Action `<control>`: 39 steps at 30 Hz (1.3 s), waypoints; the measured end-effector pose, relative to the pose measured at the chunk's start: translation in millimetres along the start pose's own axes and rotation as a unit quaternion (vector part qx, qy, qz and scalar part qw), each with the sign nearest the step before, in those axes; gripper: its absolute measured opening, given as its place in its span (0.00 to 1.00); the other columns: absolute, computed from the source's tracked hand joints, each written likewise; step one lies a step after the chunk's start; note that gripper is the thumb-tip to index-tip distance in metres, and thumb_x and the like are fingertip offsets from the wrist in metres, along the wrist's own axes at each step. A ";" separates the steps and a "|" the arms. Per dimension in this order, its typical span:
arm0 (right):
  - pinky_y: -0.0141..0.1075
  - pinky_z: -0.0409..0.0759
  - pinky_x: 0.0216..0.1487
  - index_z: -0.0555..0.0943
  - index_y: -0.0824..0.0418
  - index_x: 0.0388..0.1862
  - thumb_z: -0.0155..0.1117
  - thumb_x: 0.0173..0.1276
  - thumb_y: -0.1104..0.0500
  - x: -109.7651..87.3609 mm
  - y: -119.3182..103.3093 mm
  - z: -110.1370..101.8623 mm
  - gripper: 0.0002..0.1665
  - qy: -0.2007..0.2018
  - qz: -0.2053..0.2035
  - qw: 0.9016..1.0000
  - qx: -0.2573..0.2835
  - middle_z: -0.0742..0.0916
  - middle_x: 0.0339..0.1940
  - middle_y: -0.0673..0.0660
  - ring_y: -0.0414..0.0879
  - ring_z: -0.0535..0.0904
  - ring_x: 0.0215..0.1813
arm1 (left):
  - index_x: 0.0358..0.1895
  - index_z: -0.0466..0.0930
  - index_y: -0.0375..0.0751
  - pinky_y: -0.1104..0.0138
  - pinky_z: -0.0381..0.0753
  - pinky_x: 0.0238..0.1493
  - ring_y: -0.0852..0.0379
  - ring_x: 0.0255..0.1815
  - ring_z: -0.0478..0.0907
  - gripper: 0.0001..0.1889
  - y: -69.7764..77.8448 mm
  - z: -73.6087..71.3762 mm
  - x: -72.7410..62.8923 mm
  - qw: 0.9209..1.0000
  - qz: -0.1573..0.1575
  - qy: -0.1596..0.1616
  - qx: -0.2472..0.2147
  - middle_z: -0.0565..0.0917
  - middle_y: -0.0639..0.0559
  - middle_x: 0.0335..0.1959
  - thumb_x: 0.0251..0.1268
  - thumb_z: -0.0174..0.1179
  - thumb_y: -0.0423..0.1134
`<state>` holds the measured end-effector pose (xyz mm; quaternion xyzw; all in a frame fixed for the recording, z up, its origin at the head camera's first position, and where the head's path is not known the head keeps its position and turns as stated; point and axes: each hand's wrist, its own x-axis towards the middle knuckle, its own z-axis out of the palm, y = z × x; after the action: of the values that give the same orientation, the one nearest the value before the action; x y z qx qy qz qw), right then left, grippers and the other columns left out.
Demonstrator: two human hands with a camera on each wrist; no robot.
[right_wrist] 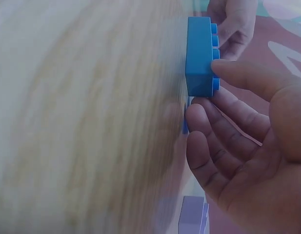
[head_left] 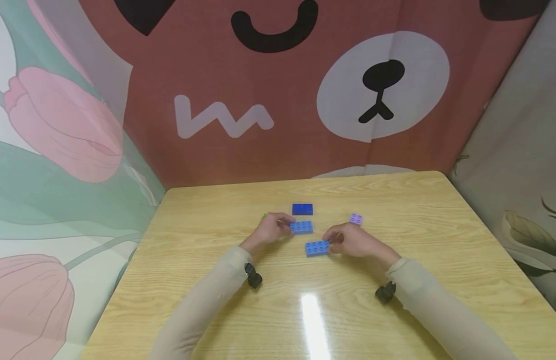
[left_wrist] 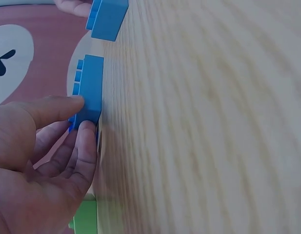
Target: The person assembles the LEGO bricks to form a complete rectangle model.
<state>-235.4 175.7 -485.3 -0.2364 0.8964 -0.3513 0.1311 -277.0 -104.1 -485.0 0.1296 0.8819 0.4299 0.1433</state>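
Note:
Two light blue toy building bricks with studs on top lie near the middle of the table. My left hand (head_left: 270, 227) pinches the left end of the farther brick (head_left: 303, 228), thumb at the studs and fingers at its end, as the left wrist view shows. The nearer brick (head_left: 316, 248) sits slightly to the right, its right end between the thumb and fingers of my right hand (head_left: 351, 241). In the right wrist view, that thumb touches the studs of the nearer brick (right_wrist: 199, 58). A gap separates the two bricks.
Behind the light blue bricks lies a dark blue brick (head_left: 302, 209). A small purple brick (head_left: 356, 218) is just beyond my right hand, and a green brick (left_wrist: 85, 218) is mostly hidden behind my left. A printed curtain (head_left: 241, 160) hangs along the table's (head_left: 205, 310) far edge.

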 end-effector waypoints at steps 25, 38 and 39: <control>0.44 0.82 0.51 0.86 0.56 0.49 0.74 0.62 0.57 4.8 17.4 -14.1 0.16 0.041 0.022 0.999 -0.022 0.90 0.45 0.54 0.46 0.86 0.46 | 0.53 0.85 0.52 0.66 0.85 0.39 0.51 0.51 0.84 0.15 -7.2 -4.2 -9.1 1.000 -0.011 -0.007 0.010 0.87 0.48 0.50 0.64 0.68 0.35; 0.36 0.81 0.41 0.85 0.56 0.50 0.72 0.63 0.57 8.3 14.0 -18.7 0.16 0.041 0.067 0.997 -0.007 0.89 0.45 0.55 0.49 0.83 0.47 | 0.53 0.85 0.54 0.65 0.85 0.39 0.51 0.52 0.83 0.15 -8.9 -4.0 -9.1 1.000 -0.018 -0.020 -0.001 0.86 0.49 0.52 0.64 0.68 0.35; 0.37 0.82 0.41 0.85 0.56 0.50 0.72 0.63 0.57 9.2 14.2 -18.5 0.16 0.042 0.068 0.997 -0.008 0.88 0.45 0.55 0.49 0.83 0.48 | 0.53 0.85 0.53 0.65 0.85 0.39 0.51 0.52 0.83 0.15 -9.1 -4.0 -8.9 1.000 -0.018 -0.021 -0.002 0.86 0.49 0.53 0.64 0.67 0.35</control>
<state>-255.4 190.6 -482.5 -0.1610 0.9177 -0.3445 0.1146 -271.2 -115.6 -488.7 0.1223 0.8802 0.4258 0.1702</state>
